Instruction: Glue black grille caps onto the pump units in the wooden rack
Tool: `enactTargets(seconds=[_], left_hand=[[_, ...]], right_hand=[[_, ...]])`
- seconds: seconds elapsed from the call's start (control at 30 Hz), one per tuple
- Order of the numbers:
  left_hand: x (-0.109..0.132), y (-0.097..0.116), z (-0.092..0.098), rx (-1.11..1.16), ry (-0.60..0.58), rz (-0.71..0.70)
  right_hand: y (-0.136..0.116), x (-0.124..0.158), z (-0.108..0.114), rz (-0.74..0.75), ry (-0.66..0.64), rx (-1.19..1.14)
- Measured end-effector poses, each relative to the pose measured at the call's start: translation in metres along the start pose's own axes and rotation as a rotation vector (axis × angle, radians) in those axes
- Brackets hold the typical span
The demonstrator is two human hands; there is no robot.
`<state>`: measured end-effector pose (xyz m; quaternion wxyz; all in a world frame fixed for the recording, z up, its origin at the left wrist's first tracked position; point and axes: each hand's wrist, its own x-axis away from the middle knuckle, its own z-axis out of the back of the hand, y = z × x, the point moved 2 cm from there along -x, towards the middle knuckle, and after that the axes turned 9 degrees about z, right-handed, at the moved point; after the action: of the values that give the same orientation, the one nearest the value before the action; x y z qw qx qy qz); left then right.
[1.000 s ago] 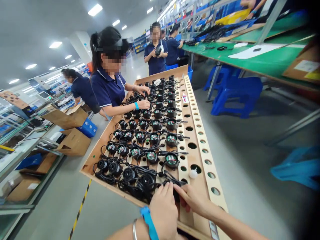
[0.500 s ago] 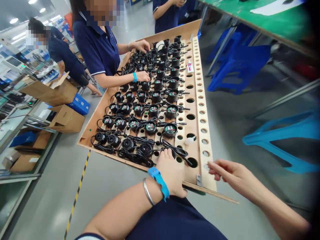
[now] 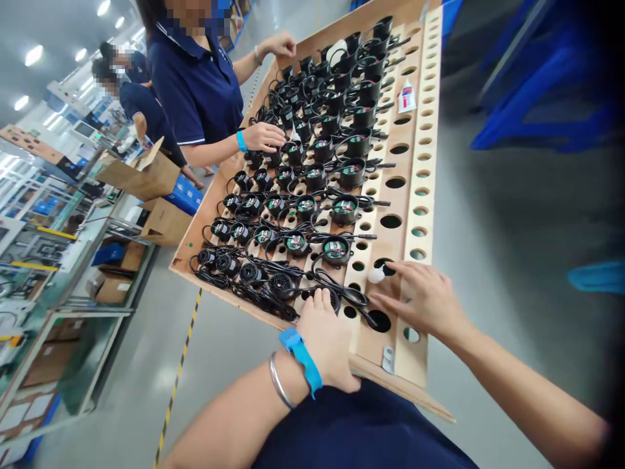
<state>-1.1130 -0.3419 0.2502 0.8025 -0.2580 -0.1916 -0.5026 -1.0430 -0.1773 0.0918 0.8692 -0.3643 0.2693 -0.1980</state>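
Observation:
My left hand (image 3: 326, 339), with a blue wrist strap and a silver bangle, lies over the near wall of a wooden tray (image 3: 400, 361). Its fingers stretch onto a black round housing (image 3: 334, 300), mostly covered, while the thumb hangs outside the wall. Over the tray's right side, my right hand (image 3: 430, 296) is open, thumb and fingers apart. Between them and just left sits a small white rounded object (image 3: 375, 274), its kind unclear. Rows of black housings with cables fill the tray; many show green circuit boards (image 3: 336, 248), and the nearest row has slotted faces (image 3: 251, 273).
A co-worker's hand (image 3: 264, 137) reaches over the tray from the left; the other hand (image 3: 282, 45) is at its far edge. A white tube (image 3: 406, 98) with red and blue print lies on the right strip. Cardboard boxes (image 3: 166, 221) stand left, a blurred blue stool (image 3: 527, 104) right.
My right hand has moved left and up from beside the tray to the white object, its fingers spreading. My left hand keeps its place. The co-worker's hands have shifted, and the view has turned.

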Motion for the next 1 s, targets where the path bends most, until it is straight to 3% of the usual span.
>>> enactTargets(seconds=[0.17, 0.27, 0.4, 0.57, 0.73, 1.0], left_hand=[[0.001, 0.003, -0.002, 0.059, 0.039, 0.063], [0.001, -0.003, -0.007, 0.155, 0.14, 0.095], [0.005, -0.018, -0.017, 0.344, 0.293, 0.058], [0.014, -0.025, -0.028, 0.505, 0.379, -0.003], [0.015, -0.02, -0.03, 0.435, 0.278, 0.032], [0.015, -0.002, -0.011, 0.261, 0.17, 0.173]], right_hand=[[-0.004, -0.009, -0.011, 0.105, 0.0, 0.002], [-0.008, -0.012, -0.012, 0.136, 0.015, 0.018], [-0.011, -0.011, -0.012, 0.156, 0.04, 0.029], [-0.011, -0.01, -0.012, 0.187, 0.047, 0.015], [-0.011, -0.009, -0.012, 0.199, 0.079, 0.008], [-0.012, -0.01, -0.014, 0.2, 0.08, 0.032]])
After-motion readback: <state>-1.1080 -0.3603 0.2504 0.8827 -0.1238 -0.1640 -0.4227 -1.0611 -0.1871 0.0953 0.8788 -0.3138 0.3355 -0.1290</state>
